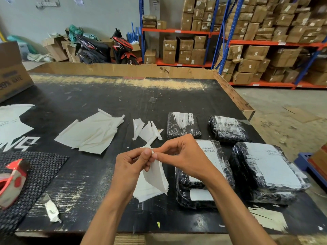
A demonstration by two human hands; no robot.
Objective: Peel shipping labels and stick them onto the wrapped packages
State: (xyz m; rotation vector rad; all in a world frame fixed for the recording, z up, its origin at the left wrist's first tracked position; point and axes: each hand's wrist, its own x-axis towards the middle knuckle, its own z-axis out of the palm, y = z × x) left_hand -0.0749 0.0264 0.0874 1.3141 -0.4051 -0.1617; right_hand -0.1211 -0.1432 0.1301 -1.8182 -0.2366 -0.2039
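The left hand (131,164) and right hand (178,157) both pinch the top corner of a white shipping label (155,174), held above the black table (109,101). Judged step: separating label from backing. The next move calls for a steady peel, then placement on a package. Just right, stacked wrapped packages (205,175) already carry labels. Farther back, discarded backing sheets (92,133) lie left of two smaller packages (183,125).
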